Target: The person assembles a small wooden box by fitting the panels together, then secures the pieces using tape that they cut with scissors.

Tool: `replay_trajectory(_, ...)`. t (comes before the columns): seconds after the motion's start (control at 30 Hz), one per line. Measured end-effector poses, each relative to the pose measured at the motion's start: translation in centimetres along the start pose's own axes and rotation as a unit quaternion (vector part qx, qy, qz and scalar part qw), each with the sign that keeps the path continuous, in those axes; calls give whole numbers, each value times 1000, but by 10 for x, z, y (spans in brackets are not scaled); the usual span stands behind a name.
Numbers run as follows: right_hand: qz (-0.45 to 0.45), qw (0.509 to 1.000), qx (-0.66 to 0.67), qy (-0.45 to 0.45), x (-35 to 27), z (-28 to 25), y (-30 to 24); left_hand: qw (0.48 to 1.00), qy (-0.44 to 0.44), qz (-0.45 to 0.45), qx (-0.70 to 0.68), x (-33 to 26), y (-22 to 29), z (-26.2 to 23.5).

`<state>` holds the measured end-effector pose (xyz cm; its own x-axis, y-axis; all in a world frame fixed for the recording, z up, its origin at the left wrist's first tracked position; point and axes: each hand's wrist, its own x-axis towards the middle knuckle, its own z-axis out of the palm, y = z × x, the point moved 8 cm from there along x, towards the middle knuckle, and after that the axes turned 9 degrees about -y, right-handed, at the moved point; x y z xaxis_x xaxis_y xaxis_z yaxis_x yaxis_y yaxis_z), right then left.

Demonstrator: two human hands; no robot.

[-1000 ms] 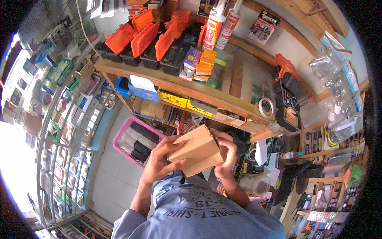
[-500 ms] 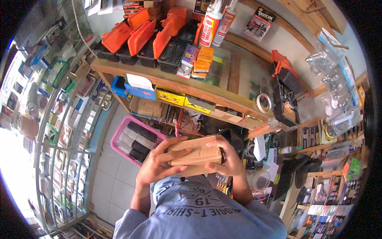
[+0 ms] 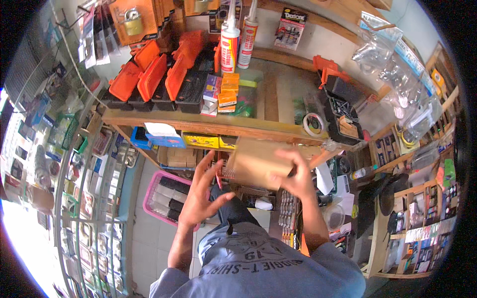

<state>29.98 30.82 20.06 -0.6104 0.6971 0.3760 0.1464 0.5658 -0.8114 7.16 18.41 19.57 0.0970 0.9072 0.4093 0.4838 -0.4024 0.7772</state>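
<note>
A brown cardboard box [image 3: 256, 161], smeared by motion, is held up in front of the wooden shelf counter. My right hand [image 3: 296, 178] grips it at its right side, thumb on the near face and fingers at the upper edge. To the left of the box, my left hand [image 3: 201, 193] is apart from it, fingers spread and thumb stretched out, with nothing in it. Beyond the left hand stands a pink basket [image 3: 147, 194] with black and clear packs inside.
On the wooden counter [image 3: 198, 121] stand black bins with orange lids [image 3: 151, 77], sealant tubes [image 3: 229, 49], small orange boxes [image 3: 228, 92], a tape roll [image 3: 313, 124] and a black tray [image 3: 343, 116]. A glass display case [image 3: 94, 198] runs along the left. Shelves [image 3: 422, 223] line the right.
My left hand has let go of the cardboard box and opened. The right hand has lifted the box forward and turned it. The view has shifted, showing more of the wall.
</note>
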Motion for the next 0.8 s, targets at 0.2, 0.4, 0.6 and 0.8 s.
replay_trajectory(0.2, -154, 947, -114, 256, 75, -72, 29, 976, 63, -67, -196, -3, -44, 14)
replay_trajectory(0.4, -94, 958, -208, 173, 116, -47, 57, 968, 21, -159, -195, -30, -80, 38)
replay_trajectory(0.6, -43, 960, -244, 133, 111, -25, 72, 954, 13, -210, -214, -80, -108, 53)
replay_trajectory(0.8, -13, 933, -331, 143, 108, -23, 65, 945, -16, -249, -212, -107, -123, 72)
